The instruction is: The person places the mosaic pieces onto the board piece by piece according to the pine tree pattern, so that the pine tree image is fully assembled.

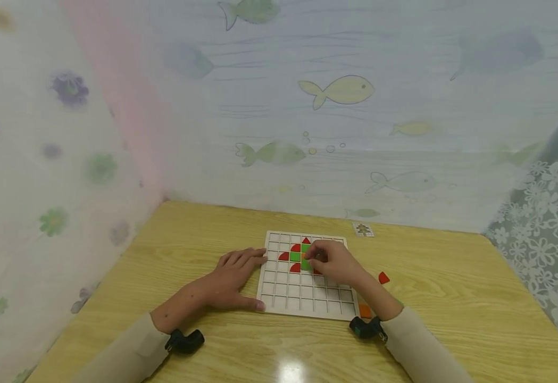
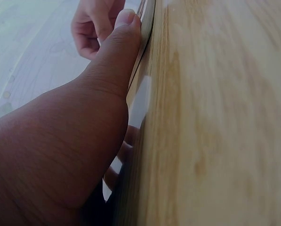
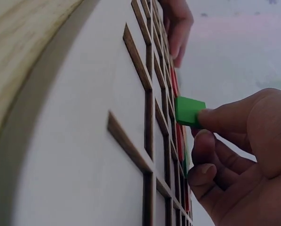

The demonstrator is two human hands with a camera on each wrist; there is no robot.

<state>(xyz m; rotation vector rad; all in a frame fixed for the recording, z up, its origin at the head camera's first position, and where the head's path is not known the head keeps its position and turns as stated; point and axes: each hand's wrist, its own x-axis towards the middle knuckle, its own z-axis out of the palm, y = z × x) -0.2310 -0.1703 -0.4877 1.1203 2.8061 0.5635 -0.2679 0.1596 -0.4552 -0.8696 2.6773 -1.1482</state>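
A square wooden grid board (image 1: 286, 291) lies on the table. My right hand (image 1: 332, 260) is over its upper part. In the right wrist view that hand pinches a green square tile (image 3: 189, 111) between thumb and fingers, tilted close over the grid. Red pieces (image 1: 284, 257), green squares (image 1: 295, 256) and a bit of orange (image 1: 304, 256) form a pattern in the cells, partly hidden behind the right hand. My left hand (image 1: 233, 279) rests at the board's left side, fingers extended. Its fingertips touch the left edge, and its thumb (image 2: 116, 52) lies at the near left corner.
A loose red rounded piece (image 1: 384, 277) lies right of the board, beyond the right forearm. An orange square (image 1: 365, 310) sits by the near right corner, close to the right wrist camera (image 1: 366, 327). A small pattern card (image 1: 363, 230) lies behind the board. Patterned cloth (image 1: 336, 175) hangs behind the table.
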